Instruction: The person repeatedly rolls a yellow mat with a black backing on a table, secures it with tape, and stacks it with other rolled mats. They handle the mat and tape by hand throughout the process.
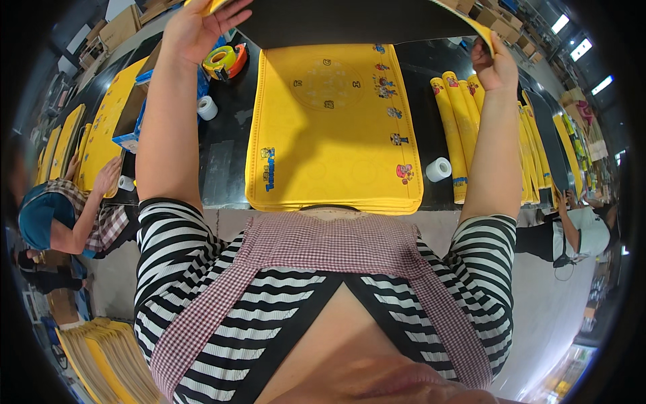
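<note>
A yellow mat with a black underside (336, 21) is held up in front of me, its underside showing and its far part out of view. My left hand (195, 30) grips its left edge between thumb and fingers, several fingers stretched out. My right hand (496, 66) is closed on the right corner. Below it on the dark table lies a neat stack of yellow mats (330, 148), the top one printed with small cartoon figures and a faint circle. The raised mat is apart from the stack's near part and casts a shadow on it.
Rolled yellow mats (452, 135) lie right of the stack, beside a white tape roll (439, 169). A tape dispenser (225, 62), another white roll (207, 108) and a blue box (128, 138) are at left. Co-workers handle mats on both sides; a person (64, 215) stands at left.
</note>
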A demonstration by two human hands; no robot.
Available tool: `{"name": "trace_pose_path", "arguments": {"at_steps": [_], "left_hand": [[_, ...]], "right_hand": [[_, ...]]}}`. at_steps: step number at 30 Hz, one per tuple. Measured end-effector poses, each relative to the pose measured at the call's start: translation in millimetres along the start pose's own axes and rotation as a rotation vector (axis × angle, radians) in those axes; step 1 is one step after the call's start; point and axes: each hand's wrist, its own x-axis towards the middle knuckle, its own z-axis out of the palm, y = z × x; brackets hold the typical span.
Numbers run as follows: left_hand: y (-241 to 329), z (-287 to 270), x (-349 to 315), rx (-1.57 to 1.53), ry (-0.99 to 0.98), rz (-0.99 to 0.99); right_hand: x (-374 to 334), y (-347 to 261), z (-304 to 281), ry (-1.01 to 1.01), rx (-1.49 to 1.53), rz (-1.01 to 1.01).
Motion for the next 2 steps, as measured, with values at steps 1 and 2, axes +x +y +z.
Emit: {"name": "trace_pose_path", "arguments": {"at_steps": [1, 2], "left_hand": [[5.2, 6.0, 0.9, -0.091, -0.033, -0.017], [11.9, 13.6, -0.7, -0.054, -0.007, 0.025]], "right_hand": [[1.0, -6.5, 2.4, -0.038, 0.010, -0.042], [1.8, -13.2, 2.4, -0.080, 0.003, -0.065]]}}
